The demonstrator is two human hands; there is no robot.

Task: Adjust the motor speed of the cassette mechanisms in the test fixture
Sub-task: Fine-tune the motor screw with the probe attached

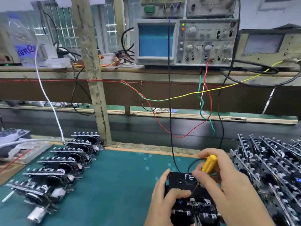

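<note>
Head view: black cassette mechanism (182, 183), white-marked.

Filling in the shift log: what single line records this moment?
right hand: grips yellow screwdriver, tip down at test fixture | left hand: holds fixture | oscilloscope: trace showing

black fixture block (181, 181): white handwritten "FE" | clear plastic bag (24, 46) at left: partial purple lettering "ame" | instrument panel labels: too blurred
</note>
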